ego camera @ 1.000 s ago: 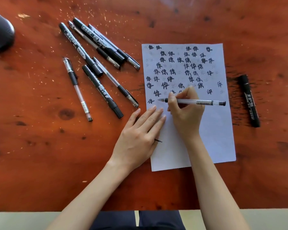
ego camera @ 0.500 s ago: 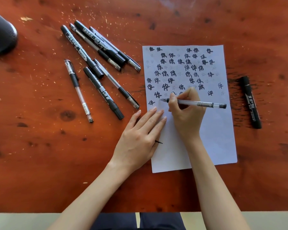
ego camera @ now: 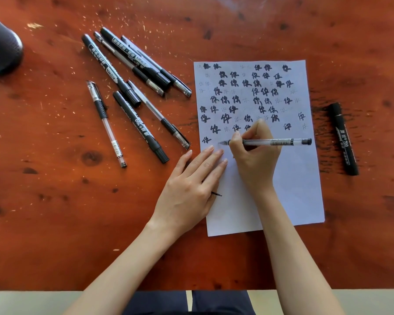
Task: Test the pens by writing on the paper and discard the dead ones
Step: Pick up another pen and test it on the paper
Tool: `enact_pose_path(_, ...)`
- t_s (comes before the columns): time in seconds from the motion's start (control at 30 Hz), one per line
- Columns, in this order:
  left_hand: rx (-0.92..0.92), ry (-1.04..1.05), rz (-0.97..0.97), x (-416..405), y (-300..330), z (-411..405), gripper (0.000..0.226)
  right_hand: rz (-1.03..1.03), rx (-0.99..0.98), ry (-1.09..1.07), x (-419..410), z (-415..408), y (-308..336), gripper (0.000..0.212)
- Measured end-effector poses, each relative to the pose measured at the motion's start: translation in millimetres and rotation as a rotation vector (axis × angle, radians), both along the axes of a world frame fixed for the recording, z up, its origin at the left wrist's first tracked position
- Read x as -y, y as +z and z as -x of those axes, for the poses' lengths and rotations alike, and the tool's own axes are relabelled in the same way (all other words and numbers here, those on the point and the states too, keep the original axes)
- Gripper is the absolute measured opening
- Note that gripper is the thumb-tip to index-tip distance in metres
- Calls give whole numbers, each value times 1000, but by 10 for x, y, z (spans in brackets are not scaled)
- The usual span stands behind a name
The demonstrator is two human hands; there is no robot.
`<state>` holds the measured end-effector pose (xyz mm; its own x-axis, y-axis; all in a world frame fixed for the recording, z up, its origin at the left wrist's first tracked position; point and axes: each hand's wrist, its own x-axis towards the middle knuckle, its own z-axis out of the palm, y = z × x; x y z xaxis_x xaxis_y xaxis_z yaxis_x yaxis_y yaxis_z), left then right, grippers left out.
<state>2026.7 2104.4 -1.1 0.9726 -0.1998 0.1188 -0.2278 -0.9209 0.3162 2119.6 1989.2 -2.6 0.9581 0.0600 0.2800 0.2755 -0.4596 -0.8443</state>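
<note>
Left of the paper [ego camera: 300, 189] lie spare pens [ego camera: 132, 87] (one marker [ego camera: 344, 138] right); right hand [ego camera: 255, 153] grips pen [ego camera: 275, 142], left hand [ego camera: 191, 189] flat.

A sheet of paper [ego camera: 291, 178] lies on the worktop [ego camera: 55, 212]. A cluster of pens [ego camera: 132, 87] lies left of it; one marker [ego camera: 344, 138] lies right.

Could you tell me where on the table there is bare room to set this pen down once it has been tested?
Bare table lies left of the left hand, below the pen cluster, and between paper and black marker. The cluster itself is crowded.
</note>
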Motion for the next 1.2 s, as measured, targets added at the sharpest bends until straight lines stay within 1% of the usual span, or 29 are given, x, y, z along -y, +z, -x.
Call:
enact_pose_path(0.13, 14, -4, 11, -1, -31, 5, 45, 4, 8, 10, 2, 3, -24, 18)
enact_pose_path(0.27, 23, -3, 38, 2, -48, 5, 45, -51, 18, -13, -22, 1, 7, 19)
enact_pose_path(0.33, 36, -6, 57, -1, -58, 13, 43, -100, -44, -33, 1, -7, 17, 22)
enact_pose_path(0.4, 64, -7, 107, -8, -66, 16, 39, -206, -145, -51, 30, -19, 38, 21)
enact_pose_path(0.5, 126, 17, 253, -17, -62, 29, 30, -343, -205, -45, 51, -27, 82, 20)
enact_pose_path(0.57, 136, 16, 366, -36, -14, 56, 24, -408, -241, -59, 39, -24, 123, 21)
enact_pose_path(0.67, 41, 44, 504, -67, 158, 63, 21, -430, -350, -110, 30, -68, 201, 26)
enact_pose_path(0.77, -32, 149, 532, -45, 397, -22, 19, -469, -477, -108, 58, -130, 386, 28)
enact_pose_path(0.83, -88, 235, 533, -1, 554, -117, 24, -458, -491, -92, 124, -91, 550, 23)
enact_pose_path(0.9, -169, 286, 561, 19, 693, -201, 38, -445, -489, -61, 196, 1, 702, 18)
enact_pose_path(0.97, -217, 273, 615, 27, 862, -235, 53, -428, -486, -14, 291, 107, 858, 14)
enact_pose_path(1.03, -256, 247, 670, 33, 1022, -220, 57, -425, -491, 25, 394, 205, 999, 16)
enact_pose_path(1.07, -260, 251, 696, 42, 1093, -202, 52, -430, -506, 41, 450, 253, 1064, 18)
enact_pose_path(1.13, -233, 271, 733, 53, 1195, -161, 31, -447, -540, 73, 560, 346, 1169, 22)
enact_pose_path(1.2, -157, 265, 729, 56, 1258, -91, 18, -491, -551, 105, 658, 438, 1244, 23)
